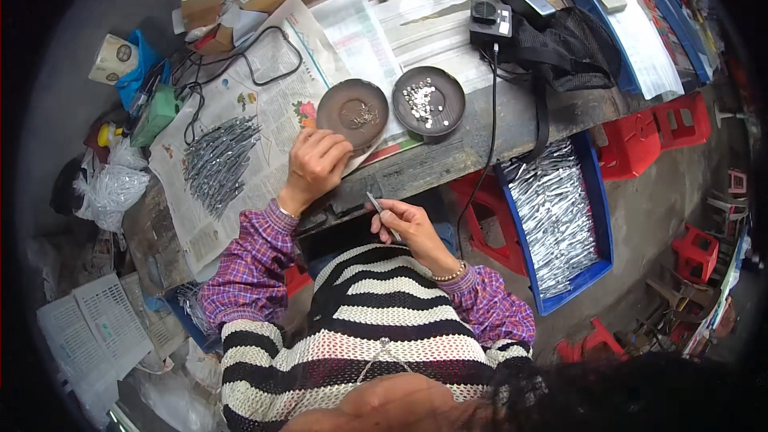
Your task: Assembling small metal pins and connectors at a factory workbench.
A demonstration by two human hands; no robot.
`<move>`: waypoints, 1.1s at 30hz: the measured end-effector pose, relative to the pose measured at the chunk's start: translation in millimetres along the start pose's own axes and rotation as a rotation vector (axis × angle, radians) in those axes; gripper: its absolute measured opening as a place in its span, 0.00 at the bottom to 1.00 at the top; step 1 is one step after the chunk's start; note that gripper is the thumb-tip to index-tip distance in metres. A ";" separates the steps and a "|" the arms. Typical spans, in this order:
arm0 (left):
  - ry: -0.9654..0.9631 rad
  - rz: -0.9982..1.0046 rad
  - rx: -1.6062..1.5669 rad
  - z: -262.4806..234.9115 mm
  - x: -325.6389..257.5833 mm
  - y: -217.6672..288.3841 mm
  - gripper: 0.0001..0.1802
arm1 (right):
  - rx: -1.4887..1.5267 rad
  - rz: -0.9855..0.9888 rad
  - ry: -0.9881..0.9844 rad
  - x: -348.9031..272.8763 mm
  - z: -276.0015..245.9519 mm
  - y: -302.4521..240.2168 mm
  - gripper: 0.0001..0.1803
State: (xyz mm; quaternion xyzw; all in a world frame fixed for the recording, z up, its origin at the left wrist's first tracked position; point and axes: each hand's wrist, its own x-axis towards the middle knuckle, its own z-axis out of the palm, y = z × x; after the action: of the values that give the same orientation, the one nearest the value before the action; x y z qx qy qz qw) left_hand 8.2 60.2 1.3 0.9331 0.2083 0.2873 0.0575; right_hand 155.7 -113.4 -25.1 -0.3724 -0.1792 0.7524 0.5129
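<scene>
My left hand (320,162) is closed, its fingertips bent down at the near rim of a round brown dish (330,104). Whatever those fingers pinch, if anything, is hidden. Small thin metal pins (364,114) lie inside that dish. Just past the table's front edge, my right hand (410,230) grips a slim grey metal piece (374,204) that slants up and left out of the fingers. A second dark round dish (454,90) stands beside the first and holds small shiny metal bits (422,98).
Dark slim metal parts (220,164) are heaped on newspaper (188,224) at the left. Right of the table, a blue tray (610,228) is filled with shiny metal parts (556,224). A black cable (490,140) hangs over the front edge. Red stools (628,144) stand beyond.
</scene>
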 end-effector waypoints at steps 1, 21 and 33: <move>0.017 -0.003 -0.014 1.6 -1.0 2.8 0.07 | 0.002 0.008 0.014 -0.1 -1.7 2.9 0.15; 0.020 -0.743 -1.150 -24.9 -39.1 39.3 0.07 | -0.249 -0.193 0.148 17.6 19.8 -9.7 0.17; 0.010 -0.888 -1.227 -18.5 -45.2 44.4 0.07 | -0.254 -0.152 0.138 17.1 16.8 -4.7 0.17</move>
State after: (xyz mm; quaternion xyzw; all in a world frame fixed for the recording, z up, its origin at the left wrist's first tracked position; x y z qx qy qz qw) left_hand -20.2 0.7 3.6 0.5607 0.3676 0.3060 0.6759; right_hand 142.8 -94.1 -17.3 -0.4704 -0.2649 0.6552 0.5284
